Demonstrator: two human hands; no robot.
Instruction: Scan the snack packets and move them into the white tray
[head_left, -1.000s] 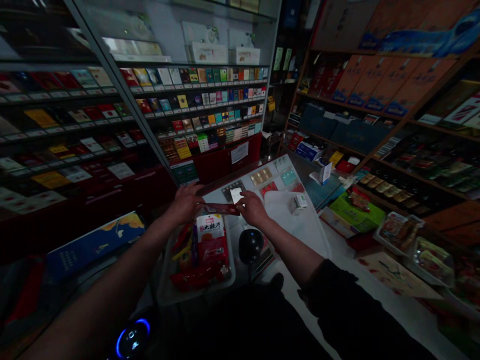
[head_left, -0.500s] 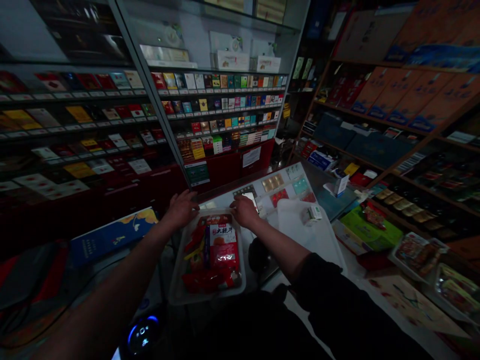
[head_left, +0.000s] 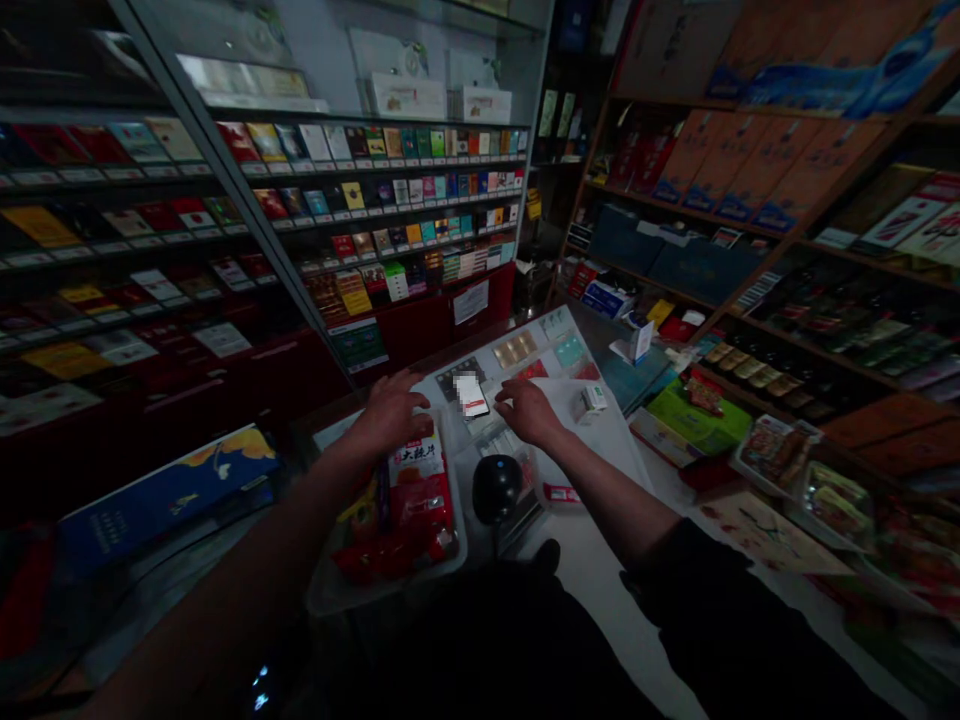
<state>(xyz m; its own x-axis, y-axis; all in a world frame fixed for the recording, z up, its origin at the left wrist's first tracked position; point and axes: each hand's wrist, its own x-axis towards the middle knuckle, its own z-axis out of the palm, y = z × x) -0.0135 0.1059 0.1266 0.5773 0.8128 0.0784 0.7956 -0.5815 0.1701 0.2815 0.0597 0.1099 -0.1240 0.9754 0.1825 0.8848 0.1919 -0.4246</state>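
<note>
My left hand (head_left: 391,412) is over the far end of a white plastic tub (head_left: 459,520), fingers apart and holding nothing visible. Inside the tub lie a red and white snack packet (head_left: 421,485) and other red and yellow packets; the hand hides part of the far end. My right hand (head_left: 527,411) hovers over the glass counter with bent, parted fingers and nothing visible in them. Just left of it lies a phone (head_left: 472,396) with a lit screen. A black rounded device on a stand (head_left: 496,488) stands between the tub and my right forearm.
A white tray (head_left: 622,455) on the right holds a small white box (head_left: 592,400) and a red packet (head_left: 561,493). A blue box (head_left: 172,490) lies at the left. Shelves of cigarette packs (head_left: 405,190) stand behind; boxes and snack tubs (head_left: 776,450) line the right.
Both hands held a long dark red packet, which was then lowered into the tub's far end and released. My right hand has moved right, away from the tub, uncovering the phone.
</note>
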